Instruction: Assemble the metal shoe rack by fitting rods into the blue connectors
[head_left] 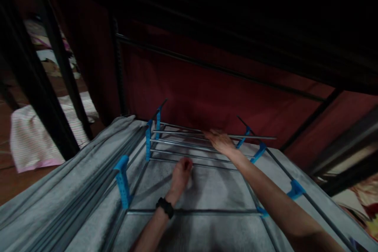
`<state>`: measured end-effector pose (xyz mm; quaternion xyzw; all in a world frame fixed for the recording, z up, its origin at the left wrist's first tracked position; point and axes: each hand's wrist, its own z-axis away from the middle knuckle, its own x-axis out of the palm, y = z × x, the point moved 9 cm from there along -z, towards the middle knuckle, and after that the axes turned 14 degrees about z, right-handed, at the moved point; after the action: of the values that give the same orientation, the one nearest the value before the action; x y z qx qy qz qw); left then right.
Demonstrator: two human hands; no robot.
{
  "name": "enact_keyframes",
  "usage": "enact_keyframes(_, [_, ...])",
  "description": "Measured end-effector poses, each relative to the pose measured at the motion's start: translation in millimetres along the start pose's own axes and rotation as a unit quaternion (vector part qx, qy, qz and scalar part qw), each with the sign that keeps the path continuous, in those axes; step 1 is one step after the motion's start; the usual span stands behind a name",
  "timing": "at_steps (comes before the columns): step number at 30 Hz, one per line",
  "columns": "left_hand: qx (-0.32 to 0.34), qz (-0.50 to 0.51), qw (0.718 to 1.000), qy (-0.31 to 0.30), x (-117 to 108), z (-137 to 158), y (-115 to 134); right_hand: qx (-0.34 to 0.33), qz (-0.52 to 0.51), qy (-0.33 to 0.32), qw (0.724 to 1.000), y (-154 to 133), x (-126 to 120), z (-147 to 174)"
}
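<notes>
A frame of thin metal rods and blue plastic brackets lies on a grey cloth. My right hand (220, 140) reaches to the far side and rests over a metal rod (254, 137), its fingers around it as far as I can see. That rod's right end sticks out past a blue bracket (243, 137). My left hand (182, 169), with a black band at the wrist, has its fingers curled together beside the nearest rod of the far group (212, 166). Whatever the left fingers hold, if anything, is hidden. Another blue bracket (122, 183) stands upright at the near left.
A single crossbar (206, 212) spans the frame beneath my forearms. Loose rods (79, 201) lie bundled along the left on the grey cloth (35, 208). Dark metal posts (56, 47) rise at left, and a dark red curtain (183, 94) hangs behind.
</notes>
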<state>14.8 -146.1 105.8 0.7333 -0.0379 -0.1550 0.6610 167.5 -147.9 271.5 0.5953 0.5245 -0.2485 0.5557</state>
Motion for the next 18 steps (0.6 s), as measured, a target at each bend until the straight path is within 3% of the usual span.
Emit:
enact_keyframes(7, [0.135,0.145,0.968,0.152,-12.4,-7.9,109.6,0.034,0.027,-0.105,0.994,14.4,36.5,-16.6])
enact_keyframes(12, [0.253,0.015,0.96,0.123,-17.8,-74.2,203.2,0.026,0.011,-0.077,0.997,14.4,39.8,-40.2])
enact_keyframes(15, [0.259,-0.023,0.959,0.108,-60.4,-120.7,235.9,0.036,0.016,-0.041,0.998,13.7,38.7,-54.9])
enact_keyframes(18, [0.223,-0.039,0.968,0.107,-126.3,-155.0,240.3,0.044,0.019,-0.032,0.998,12.9,43.5,-67.9])
